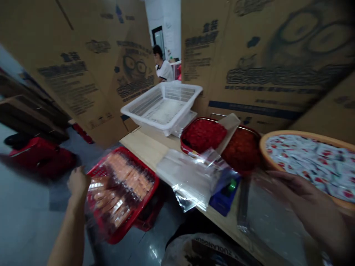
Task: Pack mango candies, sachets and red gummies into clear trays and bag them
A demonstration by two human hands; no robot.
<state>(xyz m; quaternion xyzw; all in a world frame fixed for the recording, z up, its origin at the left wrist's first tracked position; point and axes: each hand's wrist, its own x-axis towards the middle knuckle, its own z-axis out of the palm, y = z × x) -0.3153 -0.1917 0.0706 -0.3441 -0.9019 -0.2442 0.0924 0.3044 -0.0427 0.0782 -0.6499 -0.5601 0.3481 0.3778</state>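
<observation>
The left hand (79, 181) hung beside a red basket (146, 177) of orange packets (130, 181); the right hand (302, 195), well apart, seemed to grip a clear plastic bag (273, 218)

My bench (144, 146) carries a white basket (162, 109); right of the basket sit a red tray (203, 135) and a round tray (307, 162), and in front of it lie plastic bags (188, 181) and a blue box (224, 195).

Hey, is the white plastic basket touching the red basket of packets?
Apart. The head view shows bare wooden tabletop between the white plastic basket and the red basket.
</observation>
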